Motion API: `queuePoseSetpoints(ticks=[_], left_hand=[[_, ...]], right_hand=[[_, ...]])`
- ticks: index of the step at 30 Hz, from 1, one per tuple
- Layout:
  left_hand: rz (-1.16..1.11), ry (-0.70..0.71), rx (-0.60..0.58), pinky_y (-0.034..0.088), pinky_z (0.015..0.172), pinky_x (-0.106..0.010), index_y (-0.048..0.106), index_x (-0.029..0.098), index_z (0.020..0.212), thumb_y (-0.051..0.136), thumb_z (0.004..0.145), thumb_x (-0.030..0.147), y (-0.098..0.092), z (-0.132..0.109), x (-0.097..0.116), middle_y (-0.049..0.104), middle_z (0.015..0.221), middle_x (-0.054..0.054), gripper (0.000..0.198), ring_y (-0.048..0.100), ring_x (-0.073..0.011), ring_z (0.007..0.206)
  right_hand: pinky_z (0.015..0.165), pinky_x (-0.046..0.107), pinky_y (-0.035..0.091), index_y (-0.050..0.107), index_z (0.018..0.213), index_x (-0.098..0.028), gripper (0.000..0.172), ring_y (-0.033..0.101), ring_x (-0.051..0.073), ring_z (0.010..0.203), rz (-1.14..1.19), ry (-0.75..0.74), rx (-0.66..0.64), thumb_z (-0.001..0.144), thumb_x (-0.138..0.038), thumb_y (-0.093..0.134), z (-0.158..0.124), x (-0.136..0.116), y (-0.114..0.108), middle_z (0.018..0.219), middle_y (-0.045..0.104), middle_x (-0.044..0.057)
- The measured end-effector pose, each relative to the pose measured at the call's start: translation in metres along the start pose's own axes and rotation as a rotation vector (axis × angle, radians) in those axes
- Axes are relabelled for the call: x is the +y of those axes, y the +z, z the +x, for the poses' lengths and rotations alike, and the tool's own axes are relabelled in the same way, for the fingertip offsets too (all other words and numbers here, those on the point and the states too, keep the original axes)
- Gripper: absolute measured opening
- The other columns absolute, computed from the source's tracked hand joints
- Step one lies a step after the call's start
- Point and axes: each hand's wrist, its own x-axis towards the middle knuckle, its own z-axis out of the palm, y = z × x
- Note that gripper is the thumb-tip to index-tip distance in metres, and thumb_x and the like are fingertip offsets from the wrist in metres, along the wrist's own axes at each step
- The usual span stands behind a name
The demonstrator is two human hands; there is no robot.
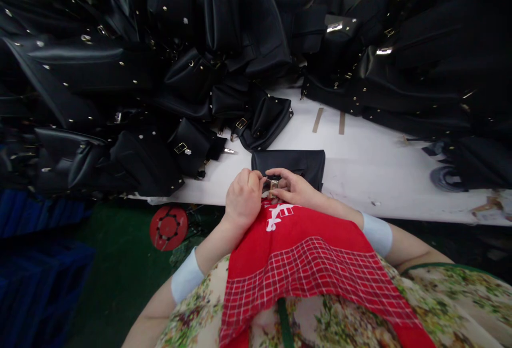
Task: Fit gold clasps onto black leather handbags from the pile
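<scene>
A black leather bag (308, 162) lies at the table's near edge, right in front of my body. Over its near side, a small gold metal clasp (274, 184) shows between my hands. My right hand (294, 187) grips the clasp between thumb and fingers. Close on its left, my left hand (245, 194) is closed in a pinch at the clasp's left side; what its fingertips hold is too small to make out. The near part of the bag is hidden by my hands and the red apron (304, 231).
Black bags with gold fittings are piled along the back and left, one buckled bag (260, 119) just beyond my hands. The white table (360, 161) extends right, with tan tape strips (318, 120). Below left are a red reel (168, 228) and blue pallets (36, 284).
</scene>
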Motion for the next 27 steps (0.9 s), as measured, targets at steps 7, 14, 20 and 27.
queuePoseSetpoints(ticks=[7,14,20,27], left_hand=[[-0.639,-0.142,0.035,0.043,0.067,-0.029,0.055,0.017,0.084,0.049,0.093,0.025,-0.005,0.029,-0.023,0.060,0.076,-0.004,0.013,0.056,-0.0170,0.072],[-1.465,-0.350,-0.183,0.041,0.052,-0.021,0.048,0.018,0.082,0.061,0.083,0.029,-0.012,0.035,-0.026,0.062,0.076,0.000,0.018,0.049,-0.0077,0.053],[-1.290,-0.252,-0.365,0.044,0.054,-0.021,0.065,0.015,0.090,0.054,0.082,0.020,-0.003,0.028,-0.020,0.060,0.072,-0.001,0.015,0.052,-0.0088,0.056],[-0.973,0.008,-0.434,0.047,0.062,-0.025,0.065,0.015,0.079,0.063,0.078,0.028,0.012,0.038,-0.018,0.066,0.075,-0.003,0.013,0.058,-0.0138,0.066]], right_hand=[[0.056,0.023,0.050,0.036,0.135,-0.014,0.058,0.064,0.012,0.058,-0.250,-0.032,-0.016,0.080,-0.013,0.055,0.000,-0.003,-0.002,0.063,0.061,-0.005],[0.060,0.026,0.052,0.024,0.143,-0.012,0.070,0.067,0.015,0.062,-0.260,-0.026,-0.025,0.081,-0.017,0.054,0.001,-0.002,-0.005,0.068,0.065,-0.003],[0.058,0.026,0.050,0.026,0.142,-0.012,0.072,0.065,0.014,0.061,-0.281,-0.038,-0.033,0.076,-0.017,0.056,0.001,0.001,-0.006,0.070,0.066,-0.002],[0.058,0.025,0.047,0.035,0.137,-0.014,0.071,0.061,0.013,0.064,-0.391,-0.045,0.028,0.068,-0.011,0.055,-0.001,-0.002,-0.004,0.093,0.067,0.005]])
